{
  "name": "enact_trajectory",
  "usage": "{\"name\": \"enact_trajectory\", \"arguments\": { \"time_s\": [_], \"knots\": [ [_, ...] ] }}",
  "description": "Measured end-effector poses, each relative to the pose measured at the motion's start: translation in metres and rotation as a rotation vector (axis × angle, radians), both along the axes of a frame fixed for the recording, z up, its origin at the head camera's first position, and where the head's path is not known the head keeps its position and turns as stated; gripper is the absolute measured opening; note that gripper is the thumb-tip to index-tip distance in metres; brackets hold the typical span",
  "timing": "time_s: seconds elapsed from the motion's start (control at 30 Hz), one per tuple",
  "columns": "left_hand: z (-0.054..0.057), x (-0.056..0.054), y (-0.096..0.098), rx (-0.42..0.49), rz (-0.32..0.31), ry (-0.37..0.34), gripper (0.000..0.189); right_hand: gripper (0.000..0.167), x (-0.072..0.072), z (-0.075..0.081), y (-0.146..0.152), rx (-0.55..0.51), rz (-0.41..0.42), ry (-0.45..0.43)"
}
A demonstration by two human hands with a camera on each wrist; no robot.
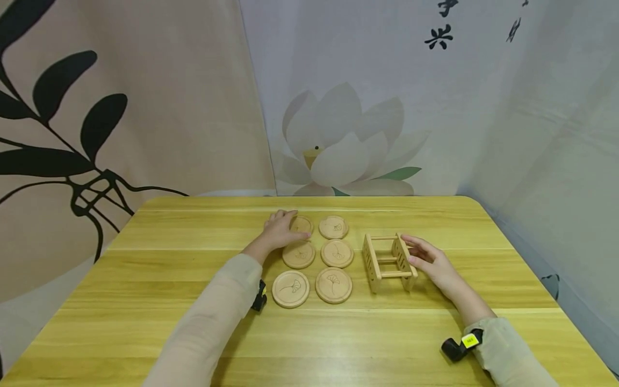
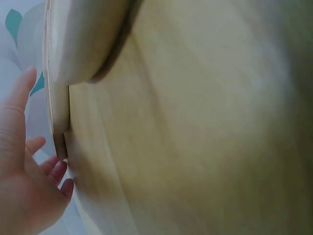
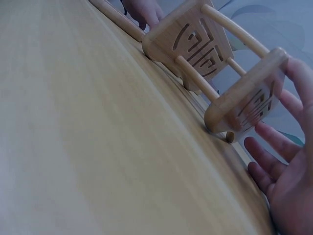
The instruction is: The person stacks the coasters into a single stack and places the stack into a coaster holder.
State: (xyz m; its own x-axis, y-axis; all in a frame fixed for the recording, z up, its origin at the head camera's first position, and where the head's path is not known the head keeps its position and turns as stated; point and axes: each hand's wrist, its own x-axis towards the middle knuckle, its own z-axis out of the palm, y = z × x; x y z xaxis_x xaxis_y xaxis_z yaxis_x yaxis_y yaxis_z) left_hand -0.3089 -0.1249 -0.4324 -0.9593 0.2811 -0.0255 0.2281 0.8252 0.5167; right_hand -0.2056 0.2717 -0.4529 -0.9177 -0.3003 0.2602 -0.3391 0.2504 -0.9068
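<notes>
Several round wooden coasters [image 1: 333, 285] engraved with a leaf design lie flat in two columns mid-table. My left hand [image 1: 281, 230] reaches over the farthest coaster of the left column [image 1: 302, 226], thumb and fingers spread about its edge. In the left wrist view the fingers [image 2: 58, 171] are near the farthest coaster's rim, and the thumb stands apart from it. To the right of the coasters stands a small wooden rack [image 1: 372, 263] with two slotted end panels joined by dowels. My right hand [image 1: 432, 263] touches its right panel from outside, fingers loosely extended.
The wooden table [image 1: 145, 301] ends at a printed cloth backdrop [image 1: 203, 97] with leaves and a lotus. A small black camera [image 1: 454, 349] is worn on the right wrist and another [image 1: 259, 296] on the left.
</notes>
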Motion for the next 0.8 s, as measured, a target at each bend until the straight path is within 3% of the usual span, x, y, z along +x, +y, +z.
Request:
{"name": "enact_trajectory", "arguments": {
  "time_s": [0.8],
  "knots": [
    [0.003, -0.001, 0.0089, -0.059, 0.006, 0.013, 0.079, 0.047, -0.0013, -0.0001, -0.0006, 0.012, -0.013, -0.035]
  ]
}}
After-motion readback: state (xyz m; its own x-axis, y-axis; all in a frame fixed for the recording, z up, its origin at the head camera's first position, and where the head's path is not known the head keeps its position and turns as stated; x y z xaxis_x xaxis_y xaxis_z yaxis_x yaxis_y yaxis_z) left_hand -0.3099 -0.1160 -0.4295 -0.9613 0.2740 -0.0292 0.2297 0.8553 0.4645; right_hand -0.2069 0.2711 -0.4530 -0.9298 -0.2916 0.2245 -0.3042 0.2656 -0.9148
